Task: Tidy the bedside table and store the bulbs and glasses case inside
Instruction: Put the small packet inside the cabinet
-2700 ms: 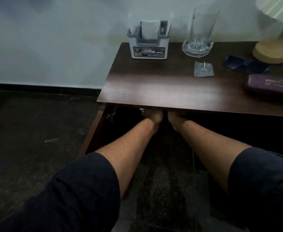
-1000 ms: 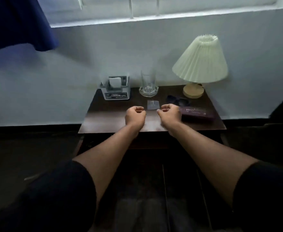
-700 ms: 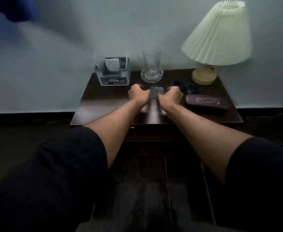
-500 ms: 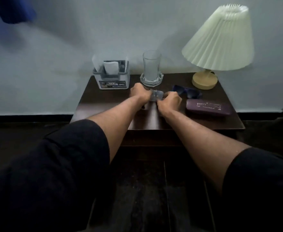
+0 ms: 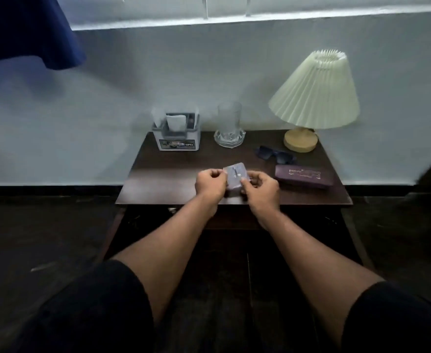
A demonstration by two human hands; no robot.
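Dark wood desk (image 5: pixel 158 184) is standing against a pale wall, its front edge running just beneath both hands. Left hand (image 5: pixel 210 183) and right hand (image 5: pixel 261 188) are pinching opposite sides of a small clear bulb packet (image 5: pixel 235 174), lifting it above the front middle of the desk. Purple glasses case (image 5: pixel 304 176) is lying flat just right of the right hand, near the right edge. Dark sunglasses (image 5: pixel 275 154) are resting behind the case, beside the lamp (image 5: pixel 313 103) at the back right corner. Drinking glass (image 5: pixel 229 126) and a white organiser box (image 5: pixel 176 135) are occupying the back edge. Bare wood is remaining open on the left half, from the organiser forward to the front edge.
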